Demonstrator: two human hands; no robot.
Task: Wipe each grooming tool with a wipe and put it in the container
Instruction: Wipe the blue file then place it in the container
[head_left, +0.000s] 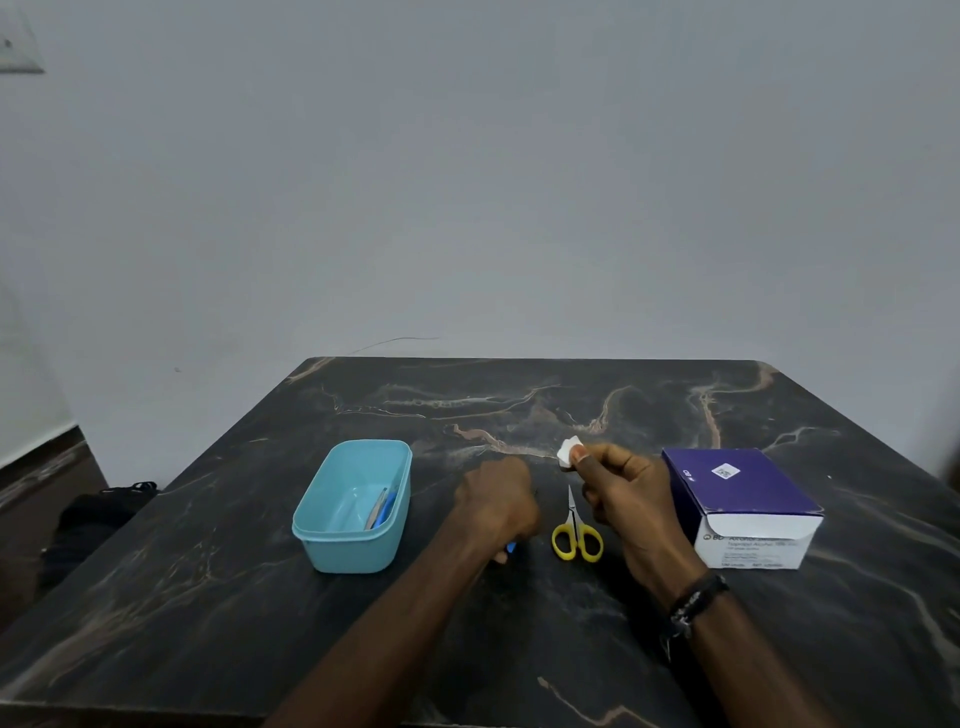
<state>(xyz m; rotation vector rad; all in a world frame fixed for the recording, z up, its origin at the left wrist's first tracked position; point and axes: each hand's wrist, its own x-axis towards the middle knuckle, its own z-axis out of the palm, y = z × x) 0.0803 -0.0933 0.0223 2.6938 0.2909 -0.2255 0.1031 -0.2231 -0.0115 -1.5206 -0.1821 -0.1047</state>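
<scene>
Your right hand (618, 486) pinches a folded wipe (569, 451) above the table (675, 649). Your left hand (496, 501) is curled round a small blue-tipped tool (511, 546), mostly hidden. The scissors (575, 530) lie at your right hand's seven o'clock: light, stiff, sharp, so take them by the yellow loops. The tub (353, 512) sits at nine o'clock, already holding tools.

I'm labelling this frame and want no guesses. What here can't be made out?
All in the head view:
- The tool in the left hand: only a blue tip shows below the curled fingers.
- The tools in the blue container: thin shapes against its right wall, too small to name.
- The wipe box print: too blurred to read fully.
- The wipe in the right hand: partly covered by the thumb and fingers.
</scene>
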